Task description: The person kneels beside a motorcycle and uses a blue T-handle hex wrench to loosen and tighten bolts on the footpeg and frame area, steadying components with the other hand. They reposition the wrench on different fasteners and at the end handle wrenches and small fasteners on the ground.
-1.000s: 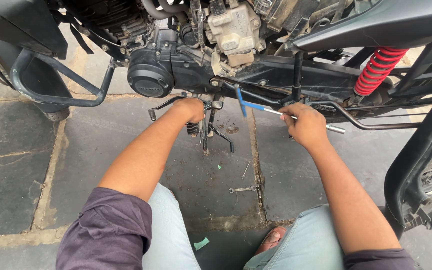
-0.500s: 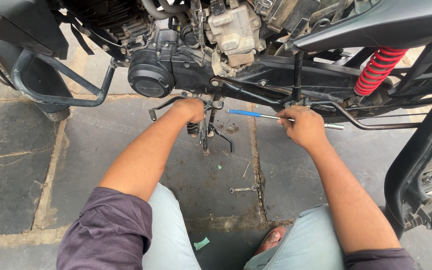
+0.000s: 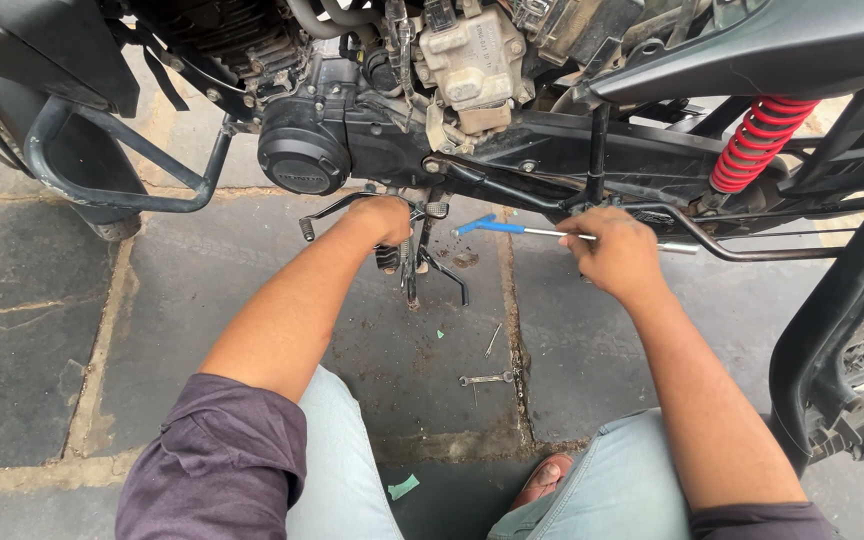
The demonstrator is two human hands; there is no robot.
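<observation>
Head view, two hands at frame centre, set apart. Left hand (image 3: 384, 218) closed around the footrest bracket (image 3: 414, 262) under the black engine (image 3: 304, 160). Right hand (image 3: 620, 250) clamped on a blue-handled tool (image 3: 512, 228), blue end pointing left toward the bracket. One red spring (image 3: 760, 142) at upper right. One small spanner (image 3: 486, 379) and one thin pin (image 3: 493, 340) on the stone floor (image 3: 42, 300), lower centre. One green scrap (image 3: 403, 487) at the bottom, between the knees.

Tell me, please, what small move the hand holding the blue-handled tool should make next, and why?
Probably bring the blue-handled tool leftward toward the footpeg bracket. The right hand holds it level below the engine, its blue end short of the bracket, while the left hand already grips that spot.
</observation>
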